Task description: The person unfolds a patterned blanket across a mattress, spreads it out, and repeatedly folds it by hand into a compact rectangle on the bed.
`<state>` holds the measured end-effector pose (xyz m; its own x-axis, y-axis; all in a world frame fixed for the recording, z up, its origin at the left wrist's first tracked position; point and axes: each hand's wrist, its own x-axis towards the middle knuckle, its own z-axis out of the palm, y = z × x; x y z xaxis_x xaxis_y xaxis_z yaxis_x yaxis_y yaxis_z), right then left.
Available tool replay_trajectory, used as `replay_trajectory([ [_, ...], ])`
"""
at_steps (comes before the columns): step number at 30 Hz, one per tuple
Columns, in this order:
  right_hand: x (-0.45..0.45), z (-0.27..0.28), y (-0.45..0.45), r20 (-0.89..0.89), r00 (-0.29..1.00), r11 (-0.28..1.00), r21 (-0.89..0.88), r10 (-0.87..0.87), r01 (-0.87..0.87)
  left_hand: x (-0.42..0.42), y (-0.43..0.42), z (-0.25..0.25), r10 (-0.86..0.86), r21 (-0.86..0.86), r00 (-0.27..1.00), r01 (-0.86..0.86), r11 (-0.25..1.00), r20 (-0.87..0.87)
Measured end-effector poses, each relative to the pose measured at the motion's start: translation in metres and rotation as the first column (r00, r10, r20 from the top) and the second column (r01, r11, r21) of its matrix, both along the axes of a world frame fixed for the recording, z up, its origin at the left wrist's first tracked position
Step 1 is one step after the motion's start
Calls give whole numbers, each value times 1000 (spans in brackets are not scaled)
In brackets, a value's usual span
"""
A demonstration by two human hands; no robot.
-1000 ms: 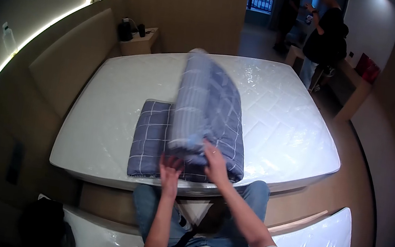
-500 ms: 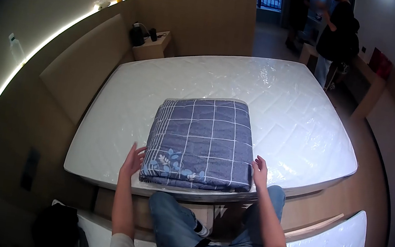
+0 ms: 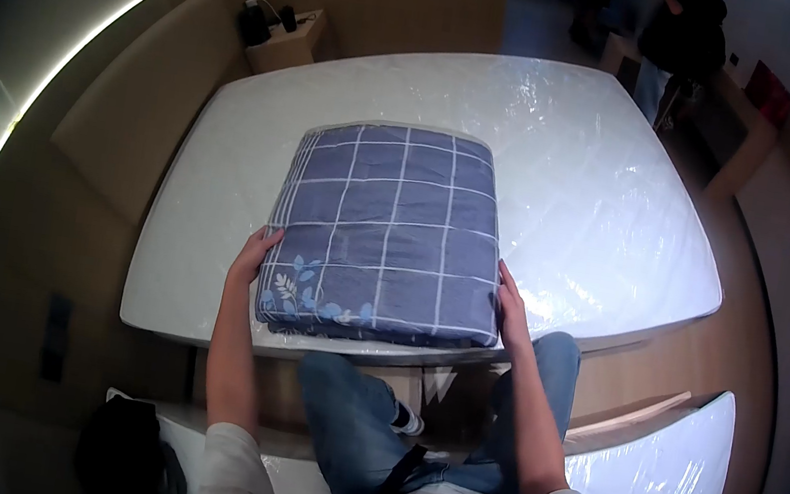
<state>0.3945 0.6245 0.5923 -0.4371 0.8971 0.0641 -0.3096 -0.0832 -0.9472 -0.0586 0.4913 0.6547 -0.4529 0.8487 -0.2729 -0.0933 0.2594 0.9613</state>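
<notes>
A folded blue-grey quilt (image 3: 393,227) with white grid lines and a leaf print at its near left corner lies flat near the front edge of a plastic-wrapped mattress (image 3: 611,217). My left hand (image 3: 256,253) grips the quilt's left side, with some fingers hidden against it. On the opposite side, my right hand (image 3: 512,304) presses along the quilt's edge, its fingertips partly out of sight. Both forearms reach forward past my knees.
Beneath me is a second plastic-wrapped mattress (image 3: 654,486), with a dark item (image 3: 134,453) at its left. A nightstand (image 3: 287,42) stands beside the headboard (image 3: 149,96). At the far right, a person in dark clothing (image 3: 685,35) stands near a desk (image 3: 741,154).
Both hands have closed in from beside the quilt onto its left and right sides. The camera view has tilted down, so the bed appears higher.
</notes>
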Motion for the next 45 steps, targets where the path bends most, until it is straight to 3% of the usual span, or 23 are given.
replay_trajectory([
  [1, 2, 5, -8, 92, 996, 992, 123, 14, -26, -14, 0, -25, -3, -16, 1000, 4, 1000, 9],
  [3, 8, 1, -22, 160, 985, 985, 145, 72, -95, -35, -9, -68, 39, -240, 987, -76, 968, -157],
  [4, 10, 7, -33, 262, 962, 971, 200, 76, -131, -27, -13, -62, 42, -256, 988, -79, 963, -147],
  [6, 12, 1, -40, 374, 925, 960, 226, 70, -164, -16, 7, -40, 86, -190, 882, -194, 963, -463],
  [8, 14, 3, -46, 438, 897, 948, 256, 59, -187, -22, 20, -29, 35, -209, 993, -58, 976, -111],
  [9, 15, 5, -46, 483, 875, 930, 301, 42, -211, -18, 26, -29, 30, -217, 995, -51, 975, -100],
  [11, 14, 5, -50, 466, 885, 948, 270, 22, -166, -11, 32, -23, 22, -265, 910, -143, 954, -413],
  [15, 16, 9, -42, 453, 884, 934, 352, -112, -62, 9, 29, 19, 120, -48, 962, -136, 990, -244],
  [16, 18, 7, -45, 461, 871, 927, 376, -168, -20, -4, 30, 10, 204, -27, 915, -228, 973, -348],
  [20, 3, -8, -60, 494, 806, 854, 520, -327, 27, 10, 17, 12, 156, -50, 819, -220, 974, -552],
  [22, 3, -2, -66, 524, 770, 795, 605, -365, -35, 6, 21, -20, 71, -190, 520, -431, 882, -851],
  [23, 3, 1, -68, 545, 753, 782, 619, -368, -66, -8, 23, -42, 80, -187, 522, -438, 879, -849],
  [25, 6, -5, -61, 536, 785, 834, 550, -311, -45, -35, 23, -70, 118, -252, 841, -288, 924, -529],
  [26, 8, -11, -61, 516, 817, 882, 470, -256, -20, -36, 19, -74, 109, -259, 843, -281, 924, -526],
  [28, 3, -18, -60, 501, 811, 866, 499, -301, 13, -18, 9, -52, 105, -182, 955, -159, 970, -276],
  [30, -13, -2, -60, 456, 788, 807, 583, -415, 88, -12, 4, -41, 114, -175, 969, -154, 972, -219],
  [34, -1, 0, -50, 464, 770, 782, 619, -438, 72, -7, 0, -1, 61, -208, 994, -79, 975, -95],
  [35, 1, 3, -53, 453, 773, 773, 630, -444, 74, -7, -1, 4, 63, -193, 993, -81, 978, -99],
  [37, 10, 4, -59, 504, 722, 750, 661, -474, 30, -3, 0, 10, 46, -255, 909, -164, 953, -413],
  [38, 9, 5, -62, 496, 717, 723, 690, -490, 17, -5, 4, 2, 47, -249, 909, -163, 955, -414],
  [40, 4, 6, -66, 556, 696, 783, 622, -455, 14, -23, 10, -39, -5, -346, 697, -349, 871, -717],
  [41, 0, 4, -66, 570, 695, 811, 584, -438, 32, -37, 13, -53, -66, -431, 788, -263, 863, -612],
  [45, -2, -5, -71, 571, 706, 830, 556, -419, 43, -34, 29, -31, -66, -406, 895, -133, 904, -441],
])
